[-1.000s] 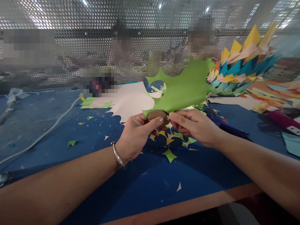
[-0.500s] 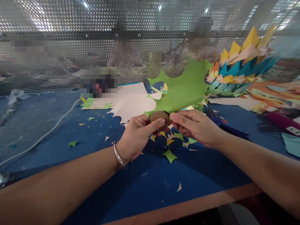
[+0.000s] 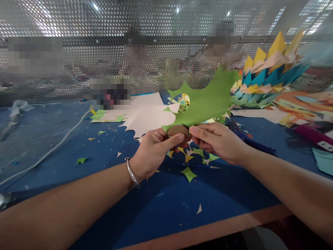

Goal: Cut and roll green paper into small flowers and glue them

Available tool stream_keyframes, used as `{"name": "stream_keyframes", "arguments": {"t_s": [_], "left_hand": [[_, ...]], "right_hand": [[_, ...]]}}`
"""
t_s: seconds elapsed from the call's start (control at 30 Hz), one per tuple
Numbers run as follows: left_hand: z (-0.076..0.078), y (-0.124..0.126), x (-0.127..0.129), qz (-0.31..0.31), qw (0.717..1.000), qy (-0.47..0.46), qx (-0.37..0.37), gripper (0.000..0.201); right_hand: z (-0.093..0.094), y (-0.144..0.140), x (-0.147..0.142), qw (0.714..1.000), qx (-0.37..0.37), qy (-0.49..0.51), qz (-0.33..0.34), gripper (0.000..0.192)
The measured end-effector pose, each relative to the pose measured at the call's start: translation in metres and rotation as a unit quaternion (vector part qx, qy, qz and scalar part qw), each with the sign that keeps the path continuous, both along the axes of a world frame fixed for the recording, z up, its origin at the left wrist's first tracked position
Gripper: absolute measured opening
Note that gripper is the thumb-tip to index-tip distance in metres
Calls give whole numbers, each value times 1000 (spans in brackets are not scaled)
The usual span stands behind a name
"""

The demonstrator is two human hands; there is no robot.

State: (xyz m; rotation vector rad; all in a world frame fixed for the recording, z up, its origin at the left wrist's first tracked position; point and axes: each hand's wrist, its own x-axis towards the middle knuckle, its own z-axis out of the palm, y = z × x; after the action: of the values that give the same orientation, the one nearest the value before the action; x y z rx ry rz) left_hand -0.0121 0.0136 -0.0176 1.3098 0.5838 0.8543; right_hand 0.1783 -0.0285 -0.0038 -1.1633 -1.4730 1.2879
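A sheet of green paper (image 3: 208, 104) with scalloped, pointed edges stands up in front of me, held at its lower edge. My left hand (image 3: 152, 152), with a silver bangle at the wrist, is closed on a brown round disc (image 3: 178, 131), its thumb lying over the front and the disc lapping the paper's bottom edge. Close beside it, my right hand (image 3: 218, 140) pinches the green paper just right of the disc. What the right fingertips do behind the paper is hidden. Green, yellow and pale scraps (image 3: 189, 173) lie on the blue table below.
White scalloped paper (image 3: 145, 111) lies behind my left hand. A pointed folded-paper piece (image 3: 270, 76) in several colours stands at the right, near a magenta object (image 3: 314, 137). A white cord (image 3: 59, 144) crosses the left side. Behind the table rises a perforated metal screen (image 3: 85, 66), with people beyond.
The green paper has shifted slightly right and its upper part leans a little differently. Both hands keep nearly the same place and grip.
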Motion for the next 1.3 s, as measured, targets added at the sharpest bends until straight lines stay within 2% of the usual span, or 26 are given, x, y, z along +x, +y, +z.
{"name": "stream_keyframes", "arguments": {"t_s": [0.53, 0.77, 1.3], "left_hand": [[-2, 3, -1, -38, 999, 9, 25, 14], [4, 1, -2, -49, 996, 44, 55, 18], [2, 3, -5, -44, 996, 69, 25, 17]], "right_hand": [[-4, 2, 3, 999, 23, -42, -8, 52], [-6, 2, 5, 998, 34, -51, -7, 49], [-2, 2, 11, 992, 56, -114, 13, 53]]}}
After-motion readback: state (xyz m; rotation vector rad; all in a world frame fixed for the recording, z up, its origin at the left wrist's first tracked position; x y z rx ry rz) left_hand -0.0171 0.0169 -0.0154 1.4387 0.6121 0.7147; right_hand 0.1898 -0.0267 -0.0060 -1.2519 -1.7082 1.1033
